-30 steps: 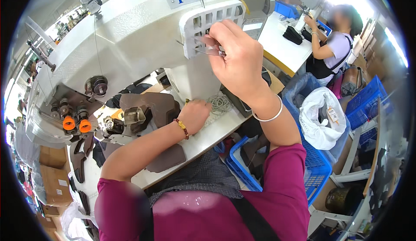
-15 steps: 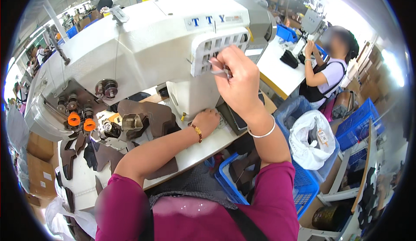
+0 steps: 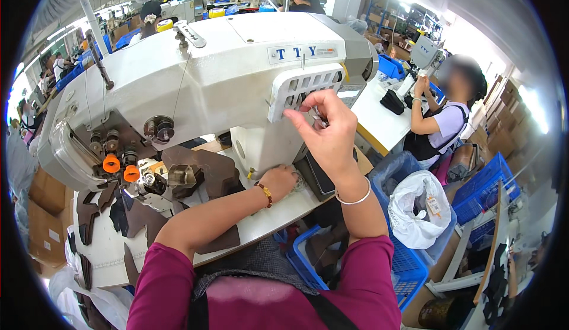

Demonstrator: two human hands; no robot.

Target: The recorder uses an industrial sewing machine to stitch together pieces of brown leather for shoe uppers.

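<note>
My right hand (image 3: pixel 329 129) is raised in front of a white slotted panel (image 3: pixel 296 91) on the sewing machine (image 3: pixel 207 69). Its thumb and forefinger stand apart at the panel, while the other fingers curl round a small silvery metal tool (image 3: pixel 320 122), mostly hidden in the palm. Down on the white table (image 3: pixel 261 216), at the foot of the machine's column, rests my left hand (image 3: pixel 278 186). Its fingers are curled down beside loose pale thread (image 3: pixel 300 182); the fingertips are hidden. Dark brown cut pieces (image 3: pixel 210 167) lie behind my left forearm, around the machine's sewing head.
A black flat object (image 3: pixel 317 174) lies right of the column. Below the table edge stands a blue basket (image 3: pixel 308 270) with brown pieces. Farther right are a white bag (image 3: pixel 415 208) in a lined bin and another person (image 3: pixel 441 116) working at a table.
My view has shifted slightly. My right hand has opened its thumb and forefinger, and the metal tool sits deeper in the palm. The left hand stays by the column.
</note>
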